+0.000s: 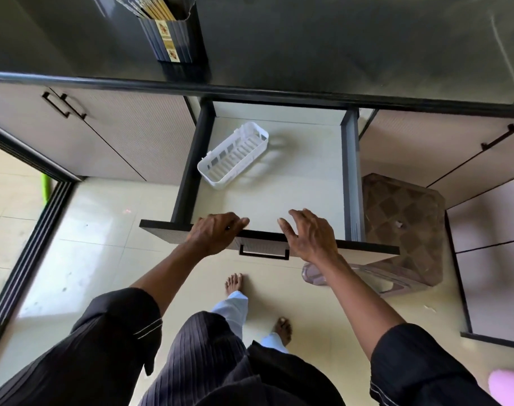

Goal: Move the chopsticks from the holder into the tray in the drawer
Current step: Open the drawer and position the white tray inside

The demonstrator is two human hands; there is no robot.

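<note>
Head view: drawer (279,186) open mid-frame, empty tray (235,156) inside, holder (173,39) upper left with chopsticks (156,7). Our left hand (217,234) grips the drawer front, right hand (308,235) hovers splayed, empty; we judge the next move reaches up for chopsticks.

We see dark shiny counter (337,39) up top. Under it, pale cupboard doors (118,136) with black handles (63,105). Brown stool (405,224) stands at right on pale floor tiles (88,259). Green thing (45,189) at left edge, pink blur (510,388) in bottom right corner; we cannot tell what they are.
</note>
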